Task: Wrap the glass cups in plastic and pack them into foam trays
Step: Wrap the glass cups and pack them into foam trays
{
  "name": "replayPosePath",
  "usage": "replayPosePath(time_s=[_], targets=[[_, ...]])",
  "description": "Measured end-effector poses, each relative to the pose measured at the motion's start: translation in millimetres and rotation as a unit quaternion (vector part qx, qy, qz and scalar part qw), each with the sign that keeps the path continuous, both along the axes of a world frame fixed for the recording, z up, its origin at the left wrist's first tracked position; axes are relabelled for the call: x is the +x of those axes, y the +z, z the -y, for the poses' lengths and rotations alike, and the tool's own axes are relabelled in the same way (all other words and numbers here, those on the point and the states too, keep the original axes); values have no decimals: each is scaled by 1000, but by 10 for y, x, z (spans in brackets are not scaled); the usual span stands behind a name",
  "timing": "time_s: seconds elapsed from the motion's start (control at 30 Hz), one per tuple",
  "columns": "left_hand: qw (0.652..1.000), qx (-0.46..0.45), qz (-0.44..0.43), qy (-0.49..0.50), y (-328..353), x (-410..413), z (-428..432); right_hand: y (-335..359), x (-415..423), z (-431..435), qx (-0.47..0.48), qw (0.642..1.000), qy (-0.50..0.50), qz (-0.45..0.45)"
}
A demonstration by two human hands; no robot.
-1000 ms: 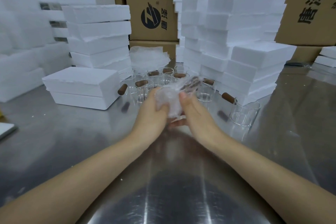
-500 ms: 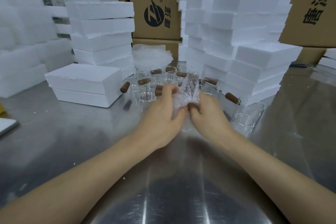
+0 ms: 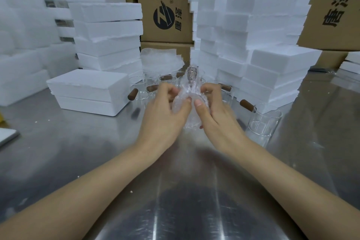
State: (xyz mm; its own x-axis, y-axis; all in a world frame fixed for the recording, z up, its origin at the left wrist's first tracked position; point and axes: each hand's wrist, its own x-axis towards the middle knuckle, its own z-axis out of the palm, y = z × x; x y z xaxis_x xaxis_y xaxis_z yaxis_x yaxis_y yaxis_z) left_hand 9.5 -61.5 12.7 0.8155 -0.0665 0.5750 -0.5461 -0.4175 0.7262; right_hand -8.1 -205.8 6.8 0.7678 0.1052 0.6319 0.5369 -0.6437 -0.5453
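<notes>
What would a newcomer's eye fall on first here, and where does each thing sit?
First come the hands at the centre of the view: the left hand and right hand grip a bubble-wrapped glass cup between them. Behind them, white foam trays are stacked high on both sides. Bare glass cups with brown handles stand on the steel table.

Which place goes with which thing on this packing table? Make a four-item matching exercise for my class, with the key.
Things:
1. wrapped cup
2. lone bare cup
3. plastic sheets
4. low foam stack

Places:
a. right of the right hand
b. left of the left hand
c. gripped by both hands
d. in front of the cardboard box

Pairs: 1-c, 2-a, 3-d, 4-b
</notes>
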Motion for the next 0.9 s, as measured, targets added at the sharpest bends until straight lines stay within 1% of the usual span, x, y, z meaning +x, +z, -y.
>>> replayPosePath(time_s=[0.07,0.17,0.3,0.37,0.47,0.57,0.67,0.7,0.73,0.8,0.83,0.87,0.9], targets=[[998,39,43,4,15,-5,-19,2,3,7,0,1000,-2,-2],[991,91,96,-14,47,1,-79,14,-14,9,13,999,19,-35],[984,112,137,-8,112,-16,-114,0,-38,7,-25,999,24,-38],[977,140,160,9,125,-31,-113,0,-47,-6,-40,998,16,-50],[965,186,183,16,116,-77,-92,15,-61,-30,-64,997,8,-49],[953,226,200,21,102,-126,-51,8,-40,-27,-76,997,7,-24],[937,274,214,22,98,-134,-23,12,-18,-23,-56,998,10,-14],[937,276,215,21,97,-136,-19,14,-11,-21,-41,999,9,-11],[943,259,207,21,93,-137,-17,18,-3,-20,-24,1000,4,-10],[974,173,144,3,98,-134,-15,25,10,-17,15,1000,-5,-5],[988,128,90,-14,102,-130,-17,29,16,-17,34,999,-7,-6],[993,105,55,-28,103,-120,-17,35,20,-22,48,999,-7,-11],[991,113,65,-28,108,-112,-14,39,16,-30,54,998,-4,-18]])
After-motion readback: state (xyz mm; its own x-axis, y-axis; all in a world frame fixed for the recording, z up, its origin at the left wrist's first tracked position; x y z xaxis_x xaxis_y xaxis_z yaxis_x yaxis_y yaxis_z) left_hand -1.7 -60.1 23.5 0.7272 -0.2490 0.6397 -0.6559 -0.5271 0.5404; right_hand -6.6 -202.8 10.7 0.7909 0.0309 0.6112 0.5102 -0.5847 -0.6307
